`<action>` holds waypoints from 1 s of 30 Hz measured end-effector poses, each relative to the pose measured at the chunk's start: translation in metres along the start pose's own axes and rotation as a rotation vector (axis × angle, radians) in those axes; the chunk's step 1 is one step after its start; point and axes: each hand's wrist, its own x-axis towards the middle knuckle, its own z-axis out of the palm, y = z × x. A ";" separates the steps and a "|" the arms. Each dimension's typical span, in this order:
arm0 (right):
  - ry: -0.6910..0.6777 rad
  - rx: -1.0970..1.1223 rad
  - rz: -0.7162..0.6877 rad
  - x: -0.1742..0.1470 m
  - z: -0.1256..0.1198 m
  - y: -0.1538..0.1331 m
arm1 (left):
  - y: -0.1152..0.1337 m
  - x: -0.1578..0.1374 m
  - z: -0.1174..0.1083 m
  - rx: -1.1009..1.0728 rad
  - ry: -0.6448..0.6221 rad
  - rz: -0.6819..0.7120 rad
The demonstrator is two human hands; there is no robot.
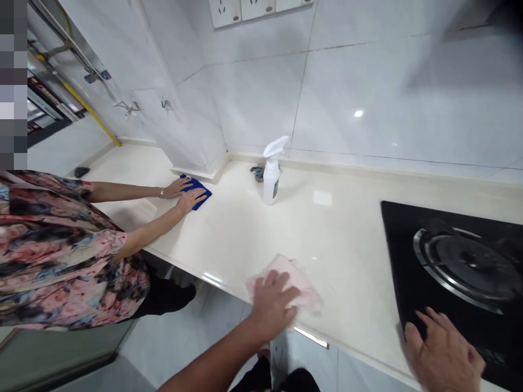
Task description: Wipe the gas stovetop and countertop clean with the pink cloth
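Note:
A pale pink cloth (302,286) lies on the cream countertop (347,305) near its front edge, slightly blurred. On top of it is my left hand (274,302), palm down, its fingers apart and bent over the cloth. My right hand (443,348) rests palm down at the front left corner of the black gas stove (394,250). Its fingers are stretched out, and it holds nothing. Behind the cloth, a white spray bottle (270,182) stands upright near the wall. A small dark crumpled item (257,173) sits just behind the bottle.
At the left, another person in a floral top (73,256) presses both hands on a blue cloth (201,202) beside the wall column (175,120). A round burner (469,261) takes up much of the stove. Wall sockets (255,11) and a yellow pipe (92,114) are farther back.

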 end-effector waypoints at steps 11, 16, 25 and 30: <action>0.006 -0.062 -0.012 0.002 -0.001 -0.003 | -0.144 -0.048 -0.046 0.189 0.366 -0.535; 0.012 -0.059 -0.022 0.001 0.000 -0.001 | -0.118 -0.052 -0.027 0.178 0.461 -0.560; -0.008 -0.052 -0.028 0.001 -0.001 -0.002 | -0.036 -0.052 0.025 -0.014 0.678 -0.640; -0.013 -0.035 -0.038 0.000 0.000 0.002 | -0.003 -0.050 0.036 -0.300 0.683 -0.725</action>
